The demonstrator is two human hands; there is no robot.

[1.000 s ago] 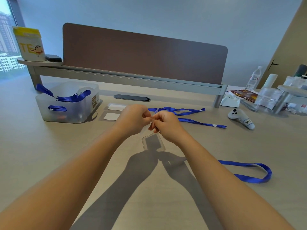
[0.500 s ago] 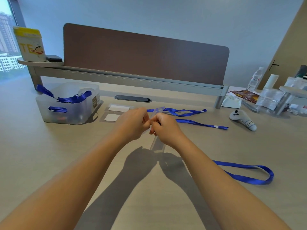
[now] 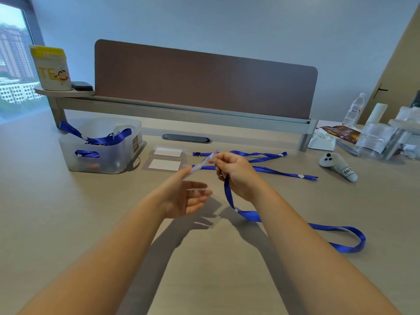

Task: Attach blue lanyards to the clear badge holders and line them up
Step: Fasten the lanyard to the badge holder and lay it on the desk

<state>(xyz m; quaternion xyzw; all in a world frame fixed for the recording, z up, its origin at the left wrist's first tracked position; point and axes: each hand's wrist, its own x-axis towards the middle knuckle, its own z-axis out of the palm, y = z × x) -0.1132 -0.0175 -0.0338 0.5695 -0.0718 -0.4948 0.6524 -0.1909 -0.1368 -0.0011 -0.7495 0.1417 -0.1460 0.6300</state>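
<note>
Clear badge holder point(image 3: 201, 165), mid-frame above the desk point(image 3: 68, 212), pinched at its top by right hand point(image 3: 236, 172); blue lanyard point(image 3: 295, 226) trailing lower right. Left hand point(image 3: 184, 197) open, fingers spread, beneath it.

Beige bench point(image 3: 68, 223). Clear bin point(image 3: 100, 155) at left, blue lanyards inside. Two badge holders point(image 3: 166, 159) just beside bin, one behind the other, each with lanyard point(image 3: 268, 153) laid rightward. Loose lanyard loop point(image 3: 341, 237) at right front. White controller point(image 3: 338, 165) well right. Dark grommet point(image 3: 186, 138) at rear centre. Brown divider point(image 3: 204, 80) on grey rail along back. Clutter at far right, blurred.
</note>
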